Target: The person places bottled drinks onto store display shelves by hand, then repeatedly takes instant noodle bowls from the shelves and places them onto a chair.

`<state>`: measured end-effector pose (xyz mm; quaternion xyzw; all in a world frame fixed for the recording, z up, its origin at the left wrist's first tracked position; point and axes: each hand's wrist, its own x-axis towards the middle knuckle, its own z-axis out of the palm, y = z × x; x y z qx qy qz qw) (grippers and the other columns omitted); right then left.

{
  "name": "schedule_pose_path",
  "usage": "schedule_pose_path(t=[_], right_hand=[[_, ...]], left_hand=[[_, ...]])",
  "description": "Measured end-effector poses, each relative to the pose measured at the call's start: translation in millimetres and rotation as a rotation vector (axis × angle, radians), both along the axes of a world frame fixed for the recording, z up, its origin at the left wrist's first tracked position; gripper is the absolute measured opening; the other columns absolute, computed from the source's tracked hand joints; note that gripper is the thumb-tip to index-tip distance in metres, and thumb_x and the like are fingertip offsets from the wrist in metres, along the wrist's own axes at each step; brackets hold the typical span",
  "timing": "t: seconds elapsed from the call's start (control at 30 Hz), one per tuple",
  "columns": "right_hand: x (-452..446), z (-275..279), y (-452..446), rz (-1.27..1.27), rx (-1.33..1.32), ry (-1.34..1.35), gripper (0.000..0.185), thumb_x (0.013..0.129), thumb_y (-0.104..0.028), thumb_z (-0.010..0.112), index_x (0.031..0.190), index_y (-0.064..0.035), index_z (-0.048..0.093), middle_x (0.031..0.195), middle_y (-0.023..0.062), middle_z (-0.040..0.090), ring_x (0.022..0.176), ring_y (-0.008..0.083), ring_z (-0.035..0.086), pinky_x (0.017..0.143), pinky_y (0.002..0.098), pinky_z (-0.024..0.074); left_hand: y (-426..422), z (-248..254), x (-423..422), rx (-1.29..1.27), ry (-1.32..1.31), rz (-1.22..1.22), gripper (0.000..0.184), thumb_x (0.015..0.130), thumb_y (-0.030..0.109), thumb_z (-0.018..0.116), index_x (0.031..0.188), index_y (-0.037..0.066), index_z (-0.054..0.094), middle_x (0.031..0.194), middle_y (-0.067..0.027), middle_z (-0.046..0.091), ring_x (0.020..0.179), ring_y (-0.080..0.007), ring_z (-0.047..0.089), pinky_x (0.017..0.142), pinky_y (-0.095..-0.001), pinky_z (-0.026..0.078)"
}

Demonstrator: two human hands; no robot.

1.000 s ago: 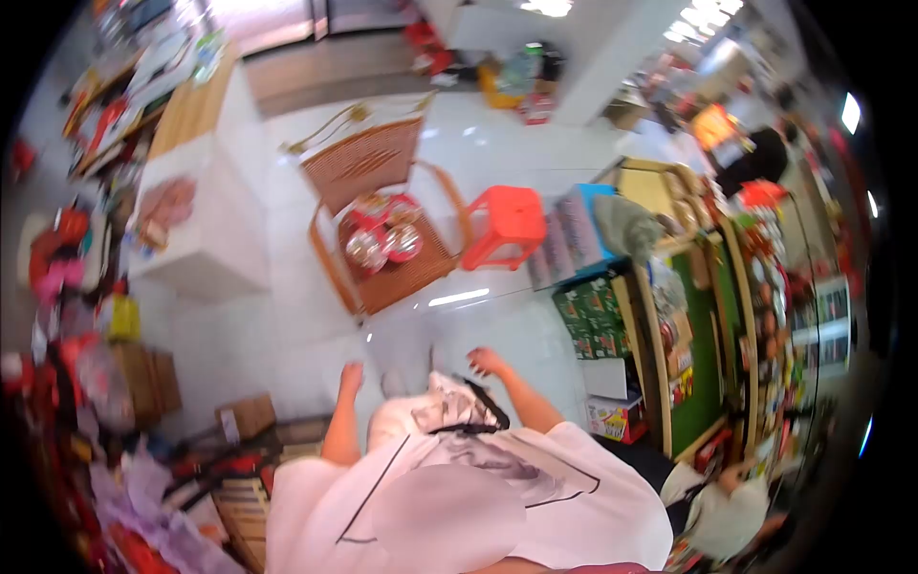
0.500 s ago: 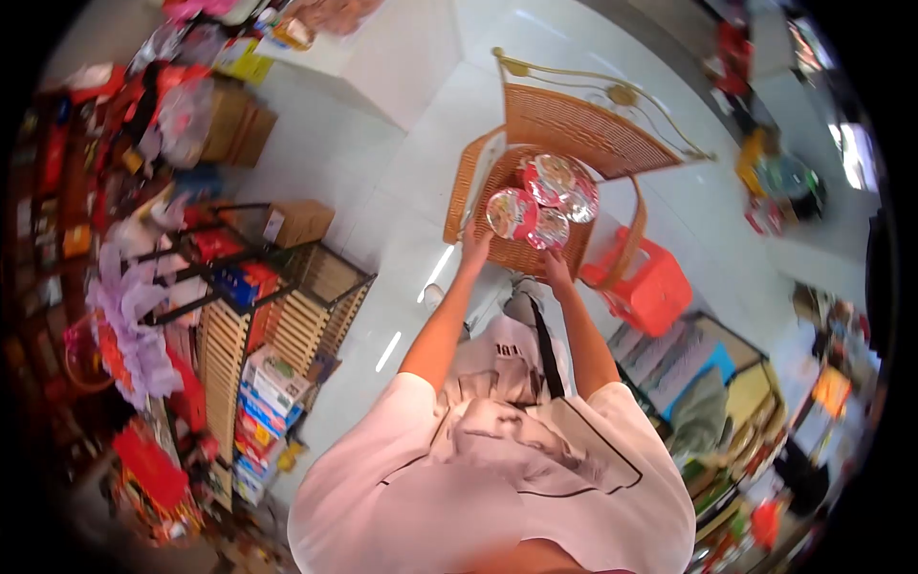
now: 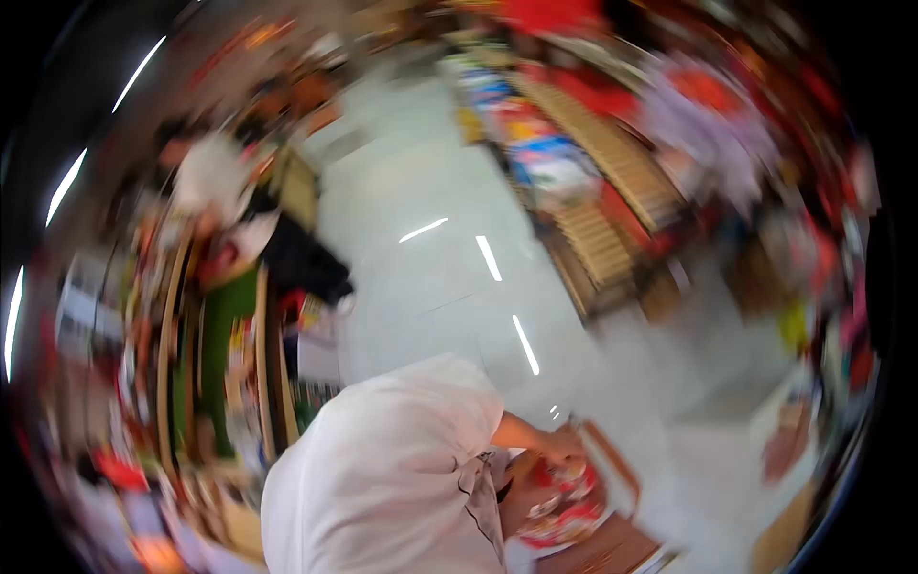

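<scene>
My left hand (image 3: 566,446) is at the lower right, at the end of a bare arm from a white sleeve. It is over or against the red, round-lidded packages (image 3: 564,512) on the woven chair (image 3: 598,550). Motion smears its fingers, so its hold cannot be made out. A blurred skin-toned shape beside the packages, near my shirt, may be my right hand (image 3: 521,493); its fingers do not show clearly.
A person in a light top and dark trousers (image 3: 296,258) bends by the shelves (image 3: 229,335) at the left. Slatted racks with colourful boxes (image 3: 593,239) stand at the upper right. A white counter (image 3: 732,421) is at the right.
The view has swung round towards the aisle. The chair and packages have shifted from upper centre to the lower right. Both hands showed at the packages before; now only the left shows plainly.
</scene>
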<state>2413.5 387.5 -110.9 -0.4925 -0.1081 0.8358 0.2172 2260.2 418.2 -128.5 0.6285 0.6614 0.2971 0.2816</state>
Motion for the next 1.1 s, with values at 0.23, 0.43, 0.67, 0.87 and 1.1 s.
schedule_pose_path(t=[0.23, 0.43, 0.67, 0.87, 1.1], right_hand=[[-113.1, 78.7, -63.4, 0.662, -0.054, -0.004, 0.061, 0.076, -0.058, 0.055, 0.109, -0.006, 0.049, 0.099, 0.0116, 0.052, 0.082, 0.0235, 0.052, 0.076, 0.0367, 0.0465], [-190.4, 102.2, -145.0, 1.129, 0.017, 0.01, 0.062, 0.076, -0.059, 0.054, 0.108, -0.0052, 0.051, 0.087, 0.0104, 0.057, 0.074, 0.0218, 0.055, 0.071, 0.0332, 0.0467], [-246.0, 134.3, -252.1, 1.78, 0.264, 0.114, 0.055, 0.078, -0.06, 0.049, 0.107, -0.0128, 0.049, 0.079, 0.0068, 0.057, 0.068, 0.0194, 0.055, 0.066, 0.0332, 0.0477], [-306.1, 136.5, -299.4, 1.96, 0.262, 0.202, 0.067, 0.08, -0.06, 0.044, 0.127, -0.0143, 0.036, 0.122, 0.0089, 0.046, 0.106, 0.0274, 0.049, 0.084, 0.0431, 0.0421], [-385.5, 132.9, -315.9, 1.887, 0.17, 0.188, 0.074, 0.077, -0.063, 0.043, 0.13, -0.013, 0.036, 0.123, 0.0067, 0.047, 0.109, 0.0262, 0.047, 0.086, 0.0408, 0.0373]], left_hand=[[-170.5, 69.5, -115.9, 0.094, -0.251, 0.496, 0.052, 0.069, 0.029, 0.064, 0.118, 0.015, 0.051, 0.104, -0.0179, 0.053, 0.099, -0.0342, 0.05, 0.086, -0.0392, 0.043], [-355.0, 129.7, -117.6, 0.265, -0.597, 1.083, 0.057, 0.073, 0.025, 0.065, 0.125, 0.012, 0.047, 0.107, -0.0147, 0.054, 0.098, -0.0219, 0.053, 0.082, -0.0314, 0.045], [-484.9, 157.8, -69.1, 0.682, -0.982, 1.369, 0.06, 0.082, 0.025, 0.057, 0.134, 0.008, 0.033, 0.123, -0.0091, 0.045, 0.108, -0.0182, 0.049, 0.087, -0.0288, 0.043], [-513.4, 179.0, -84.0, 0.744, -1.384, 1.686, 0.062, 0.081, 0.035, 0.054, 0.134, 0.015, 0.029, 0.124, -0.0045, 0.044, 0.107, -0.0145, 0.048, 0.079, -0.0304, 0.045], [-515.6, 178.6, -167.3, 0.664, -1.413, 1.67, 0.063, 0.082, 0.039, 0.052, 0.136, 0.02, 0.025, 0.128, -0.0052, 0.04, 0.117, -0.0206, 0.039, 0.084, -0.0431, 0.042]])
